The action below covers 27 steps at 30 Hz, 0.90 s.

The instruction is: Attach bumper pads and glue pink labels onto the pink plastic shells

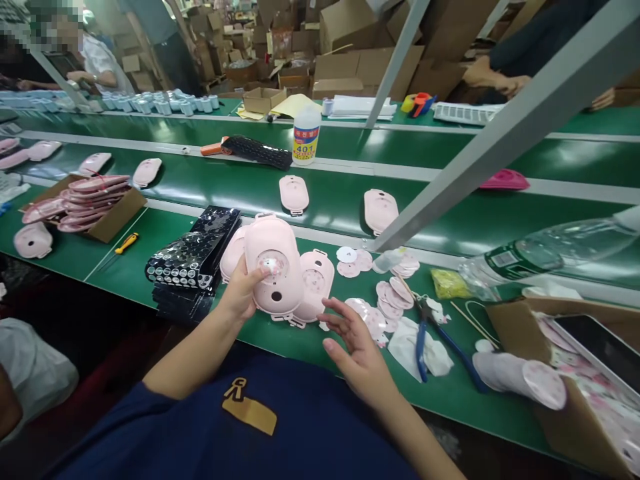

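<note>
Bench: the green bench (125, 280) runs across the view, with a belt (340, 180) behind it carrying more covers, two of them straight ahead of the person.
Boxes: the left box (117, 220) holds a pile of pink covers; the right box (575, 427) holds printed pieces, with a phone (600, 343) on top.
Black sheet: the folded black sheet (193, 247), with round pieces along its edge, lies left of the covers.
Held cover: the pink held cover (273, 241) is raised over the near side of the bench, tilted toward the person; a printed disc (273, 267) sits in its round recess. That one looks fitted.
Other covers: the right cover (320, 270) lies partly behind the held one and seems to have a print in its recess too; the left cover (233, 257) is mostly hidden, so its state cannot be told.
Left hand: the left hand (243, 293) is clamped on the held cover's side, thumb on the disc.
Right hand: the right hand (357, 347) is empty, fingers apart, just beside the right cover.
Pliers: the blue pliers (421, 350) lie beyond the right hand.
Loose discs: many loose discs (370, 317) lie in no cover, so plenty appears left.
</note>
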### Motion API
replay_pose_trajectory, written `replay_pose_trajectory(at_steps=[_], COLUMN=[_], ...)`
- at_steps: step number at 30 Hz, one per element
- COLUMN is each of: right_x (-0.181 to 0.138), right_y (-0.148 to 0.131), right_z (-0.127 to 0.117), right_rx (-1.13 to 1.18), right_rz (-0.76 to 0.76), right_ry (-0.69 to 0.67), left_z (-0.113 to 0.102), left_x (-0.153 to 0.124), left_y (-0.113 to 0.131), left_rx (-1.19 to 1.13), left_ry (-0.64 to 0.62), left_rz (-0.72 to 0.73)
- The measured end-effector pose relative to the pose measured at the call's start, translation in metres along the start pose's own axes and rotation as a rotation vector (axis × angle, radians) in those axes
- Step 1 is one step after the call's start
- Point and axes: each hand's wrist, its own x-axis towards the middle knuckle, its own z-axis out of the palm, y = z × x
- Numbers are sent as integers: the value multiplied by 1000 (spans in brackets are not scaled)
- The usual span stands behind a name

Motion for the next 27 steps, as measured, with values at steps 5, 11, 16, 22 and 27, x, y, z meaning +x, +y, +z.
replay_pose_trajectory(at_steps=[5, 11, 16, 22, 27], right_x=[-9, -17, -21, -20, -14], right_y=[22, 31, 32, 34, 31], right_z=[-12, -21, -31, -37, -39], right_rx=[-18, -82, -154, -158, -151], right_rz=[2, -28, -63, -86, -80], right_ry=[76, 130, 155, 164, 140], left_z=[-2, 6, 13, 23, 32], left_x=[6, 10, 15, 17, 18], left_y=[1, -4, -6, -6, -6], left_rx=[13, 77, 73, 66, 88], left_ry=[-36, -20, -23, 1, -6], left_rz=[29, 66, 58, 62, 80])
